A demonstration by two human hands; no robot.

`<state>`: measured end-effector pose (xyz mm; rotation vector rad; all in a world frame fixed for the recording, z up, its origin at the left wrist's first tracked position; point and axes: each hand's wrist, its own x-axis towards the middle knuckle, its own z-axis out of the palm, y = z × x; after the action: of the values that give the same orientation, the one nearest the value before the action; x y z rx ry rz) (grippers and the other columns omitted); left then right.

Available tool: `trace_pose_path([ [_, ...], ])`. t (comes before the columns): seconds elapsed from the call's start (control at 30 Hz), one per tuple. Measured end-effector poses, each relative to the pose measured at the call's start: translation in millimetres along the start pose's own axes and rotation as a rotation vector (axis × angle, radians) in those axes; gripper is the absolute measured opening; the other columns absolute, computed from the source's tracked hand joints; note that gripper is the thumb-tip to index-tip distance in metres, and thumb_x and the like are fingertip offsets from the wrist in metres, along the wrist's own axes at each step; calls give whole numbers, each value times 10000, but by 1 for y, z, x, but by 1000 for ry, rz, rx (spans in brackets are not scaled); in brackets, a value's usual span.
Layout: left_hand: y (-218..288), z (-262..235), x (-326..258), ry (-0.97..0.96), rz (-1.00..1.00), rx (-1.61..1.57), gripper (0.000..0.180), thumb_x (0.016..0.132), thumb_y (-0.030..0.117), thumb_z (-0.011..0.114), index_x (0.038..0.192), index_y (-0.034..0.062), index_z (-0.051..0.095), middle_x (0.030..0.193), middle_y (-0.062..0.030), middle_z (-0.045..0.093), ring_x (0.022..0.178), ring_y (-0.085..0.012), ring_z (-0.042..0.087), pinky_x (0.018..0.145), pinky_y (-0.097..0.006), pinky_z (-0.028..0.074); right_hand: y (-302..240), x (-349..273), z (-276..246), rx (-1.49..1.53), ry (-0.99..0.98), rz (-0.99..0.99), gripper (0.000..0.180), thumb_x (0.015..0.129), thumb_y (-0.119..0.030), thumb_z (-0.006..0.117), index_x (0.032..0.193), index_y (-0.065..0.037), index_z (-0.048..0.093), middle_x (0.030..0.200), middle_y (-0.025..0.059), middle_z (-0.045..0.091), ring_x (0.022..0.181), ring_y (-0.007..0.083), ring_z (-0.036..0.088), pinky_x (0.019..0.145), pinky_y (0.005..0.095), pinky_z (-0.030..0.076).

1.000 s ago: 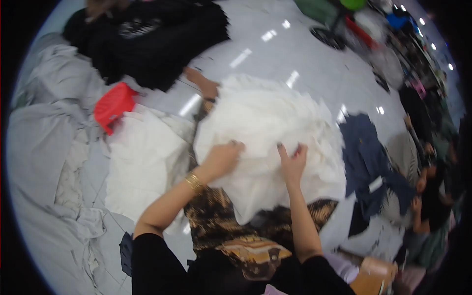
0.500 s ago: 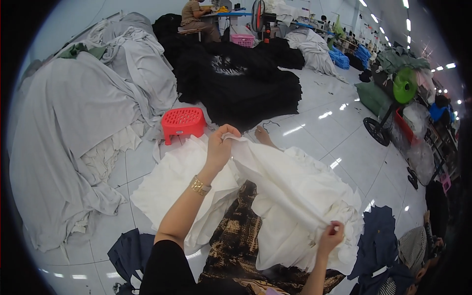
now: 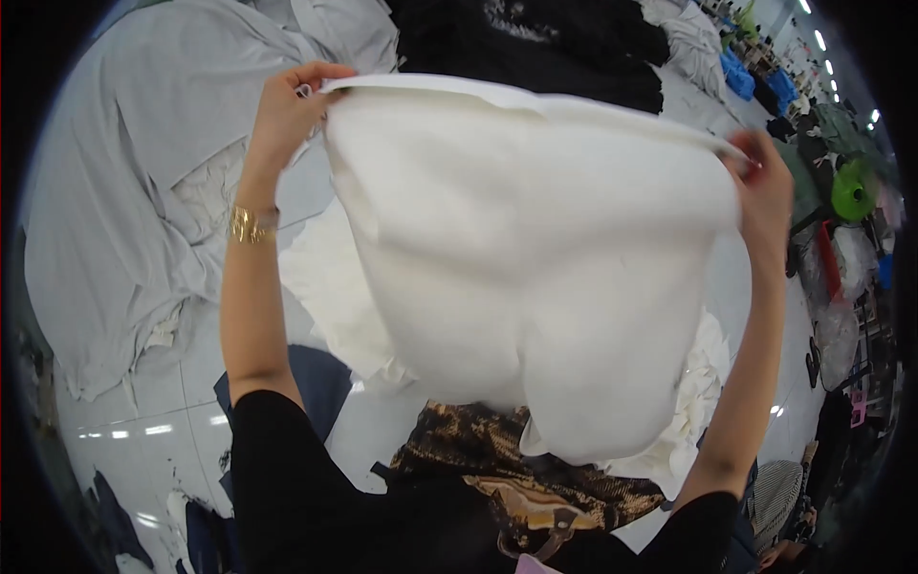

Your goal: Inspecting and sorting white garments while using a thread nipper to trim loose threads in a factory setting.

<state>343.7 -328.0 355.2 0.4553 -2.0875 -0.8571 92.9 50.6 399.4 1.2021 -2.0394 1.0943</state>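
A white piece of fabric [image 3: 535, 220] hangs stretched between my two raised hands. My left hand [image 3: 295, 115] pinches its upper left corner, and my right hand [image 3: 762, 187], somewhat blurred, grips the upper right corner. The top edge is pulled nearly straight; the lower part droops in soft folds over my lap. Under and beside it lie more white fabric pieces, one heap [image 3: 330, 287] on the left and a crumpled one [image 3: 703, 402] on the right. Patterned brown and black cloth [image 3: 449, 450] covers my legs.
A large grey fabric heap [image 3: 143, 143] fills the left. Black fabric [image 3: 574, 48] lies ahead on the tiled floor. Dark blue cloth [image 3: 316, 383] is near my left elbow. At right stand a green fan [image 3: 854, 189] and plastic bags [image 3: 841, 325].
Both hands have risen and moved apart, spreading the white fabric that was folded loosely between them. The view has tilted down, and the red stool no longer shows.
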Motion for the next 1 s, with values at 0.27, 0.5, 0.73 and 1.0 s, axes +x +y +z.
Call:
trace_pose_path([
  [0.27, -8, -109, 26, 378, 113, 299, 297, 747, -16, 473, 905, 108, 691, 738, 23, 586, 562, -27, 405, 493, -177, 339, 9, 111, 122, -305, 152, -200, 144, 734, -111, 559, 865, -49, 554, 772, 173, 578, 750, 335, 571, 659, 387, 449],
  [0.5, -11, -135, -94, 349, -217, 276, 289, 719, -90, 456, 919, 30, 627, 852, -29, 618, 601, -62, 498, 462, -200, 371, -4, 41, 223, 94, 78, -125, 210, 719, -84, 567, 927, -114, 573, 818, 151, 563, 773, 324, 565, 683, 377, 460],
  [0.73, -68, 2, -308, -300, -610, 423, 279, 557, -111, 547, 772, 66, 555, 719, -39, 504, 592, -144, 469, 554, -277, 399, 58, -165, 313, 141, -414, 314, 210, 716, 32, 467, 890, -75, 515, 876, 206, 491, 807, 400, 508, 726, 422, 437],
  [1.0, -63, 38, -288, -1263, -605, 771, 438, 686, 443, 680, 629, 14, 614, 669, -176, 589, 680, -294, 593, 601, -390, 461, 70, -224, 219, 365, -265, 679, 167, 765, -13, 566, 929, -42, 552, 690, 50, 544, 572, 156, 498, 538, 284, 424],
])
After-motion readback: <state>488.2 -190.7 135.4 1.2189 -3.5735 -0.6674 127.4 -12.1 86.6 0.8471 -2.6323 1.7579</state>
